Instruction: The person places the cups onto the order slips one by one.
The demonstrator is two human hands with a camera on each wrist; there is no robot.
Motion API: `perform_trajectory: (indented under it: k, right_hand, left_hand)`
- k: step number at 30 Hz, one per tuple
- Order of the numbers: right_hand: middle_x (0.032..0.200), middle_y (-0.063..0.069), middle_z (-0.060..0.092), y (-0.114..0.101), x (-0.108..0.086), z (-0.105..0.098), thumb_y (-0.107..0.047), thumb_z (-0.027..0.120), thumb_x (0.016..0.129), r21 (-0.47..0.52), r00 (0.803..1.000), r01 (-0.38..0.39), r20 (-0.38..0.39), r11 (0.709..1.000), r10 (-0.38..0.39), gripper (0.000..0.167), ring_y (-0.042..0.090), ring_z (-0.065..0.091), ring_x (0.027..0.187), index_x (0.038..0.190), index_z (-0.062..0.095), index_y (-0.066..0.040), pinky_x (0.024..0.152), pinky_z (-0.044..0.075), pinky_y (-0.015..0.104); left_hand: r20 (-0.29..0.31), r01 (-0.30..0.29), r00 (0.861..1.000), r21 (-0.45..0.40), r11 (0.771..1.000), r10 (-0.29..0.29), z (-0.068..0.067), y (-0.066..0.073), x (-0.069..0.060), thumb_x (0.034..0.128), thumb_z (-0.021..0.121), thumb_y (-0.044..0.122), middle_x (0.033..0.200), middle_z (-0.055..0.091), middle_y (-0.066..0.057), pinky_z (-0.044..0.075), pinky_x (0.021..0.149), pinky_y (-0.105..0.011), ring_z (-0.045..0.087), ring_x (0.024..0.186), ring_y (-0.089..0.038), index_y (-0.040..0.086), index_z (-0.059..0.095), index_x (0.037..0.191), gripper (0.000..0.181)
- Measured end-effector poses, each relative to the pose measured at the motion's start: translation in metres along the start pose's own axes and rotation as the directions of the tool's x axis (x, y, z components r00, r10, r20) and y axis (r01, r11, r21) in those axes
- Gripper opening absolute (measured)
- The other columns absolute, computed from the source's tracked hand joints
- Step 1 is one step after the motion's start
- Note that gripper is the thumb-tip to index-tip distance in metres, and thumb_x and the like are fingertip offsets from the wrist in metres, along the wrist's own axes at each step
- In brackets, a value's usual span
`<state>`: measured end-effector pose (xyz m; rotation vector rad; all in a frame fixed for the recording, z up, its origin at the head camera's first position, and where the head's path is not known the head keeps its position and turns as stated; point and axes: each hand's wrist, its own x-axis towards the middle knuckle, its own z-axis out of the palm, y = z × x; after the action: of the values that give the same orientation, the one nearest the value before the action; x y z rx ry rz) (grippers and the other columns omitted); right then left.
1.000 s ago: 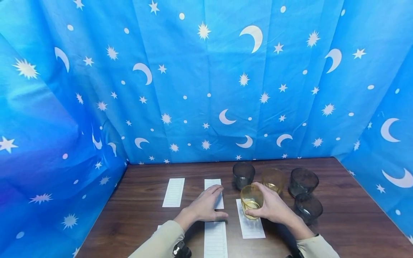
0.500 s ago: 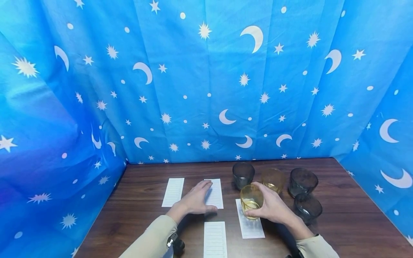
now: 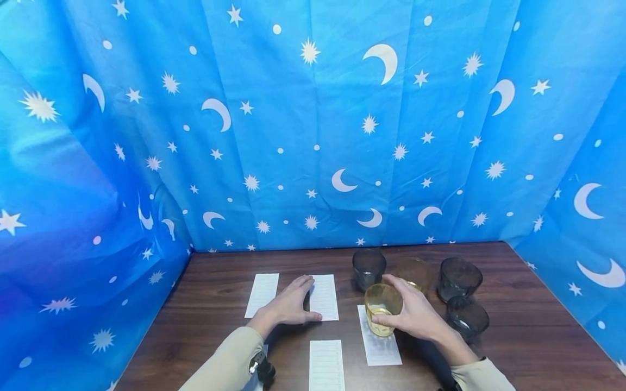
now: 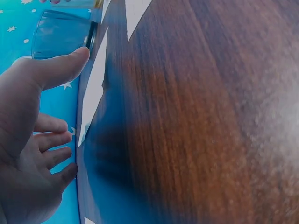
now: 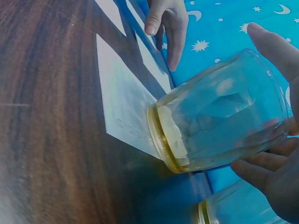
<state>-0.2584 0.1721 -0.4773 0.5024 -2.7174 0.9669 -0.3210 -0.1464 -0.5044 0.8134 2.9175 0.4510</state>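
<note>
My right hand (image 3: 415,314) grips a yellow glass cup (image 3: 380,296), thumb on the near side and fingers on the far side. The cup is over a white paper slip (image 3: 383,355); in the right wrist view its base (image 5: 161,140) overlaps the slip, and I cannot tell whether they touch. My left hand (image 3: 287,304) hovers above the table with nothing in it, thumb and fingers apart, beside another paper slip (image 3: 324,297). In the left wrist view its thumb (image 4: 63,70) points toward a dark glass cup (image 4: 60,35).
Dark glass cups (image 3: 369,270) (image 3: 459,279) (image 3: 467,317) and a second yellow cup (image 3: 415,270), partly behind my right hand, stand at the table's right. More slips (image 3: 262,295) (image 3: 326,365) lie left and front. A blue star-patterned cloth (image 3: 293,136) walls the table.
My left hand has moved left, away from the yellow cup, uncovering more of the back paper slip. The right hand with its cup has stayed nearly in place.
</note>
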Motion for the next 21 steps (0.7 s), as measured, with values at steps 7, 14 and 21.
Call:
perform_trajectory:
  k: [7, 14, 21]
  right_hand:
    - [0.128, 0.014, 0.062, -0.002, 0.004, -0.007, -0.047, 0.083, 0.072, 0.031, 0.998, 0.030, -0.061, 0.999, -0.028, 0.084, 0.033, 0.060, 0.116, 0.137, 0.052, -0.004, 0.092, 0.051, 0.053]
    - [0.125, 0.015, 0.063, -0.005, 0.010, -0.013, -0.041, 0.084, 0.073, 0.060, 0.990, 0.095, -0.111, 0.994, -0.088, 0.082, 0.031, 0.063, 0.111, 0.137, 0.051, -0.002, 0.090, 0.053, 0.051]
    - [0.130, 0.014, 0.060, -0.009, 0.018, -0.018, -0.043, 0.082, 0.075, 0.085, 0.993, 0.078, -0.099, 0.993, -0.069, 0.083, 0.030, 0.061, 0.116, 0.140, 0.048, -0.004, 0.095, 0.051, 0.050]
  left_hand:
    - [0.006, 0.014, 1.000, -0.006, 1.000, -0.014, 0.003, -0.003, 0.002, 0.0778, 0.073, 0.057, 0.155, 0.035, -0.014, 0.030, 0.117, -0.043, 0.030, 0.145, -0.029, 0.001, 0.039, 0.147, 0.095]
    - [0.010, 0.015, 1.000, -0.009, 1.000, -0.015, 0.003, -0.005, 0.002, 0.0771, 0.074, 0.056, 0.154, 0.036, -0.015, 0.031, 0.117, -0.043, 0.032, 0.145, -0.029, 0.002, 0.039, 0.147, 0.095]
    - [0.018, 0.012, 1.000, -0.021, 1.000, -0.012, 0.003, -0.005, 0.002, 0.0780, 0.073, 0.056, 0.154, 0.037, -0.017, 0.031, 0.117, -0.044, 0.033, 0.144, -0.030, 0.001, 0.040, 0.146, 0.094]
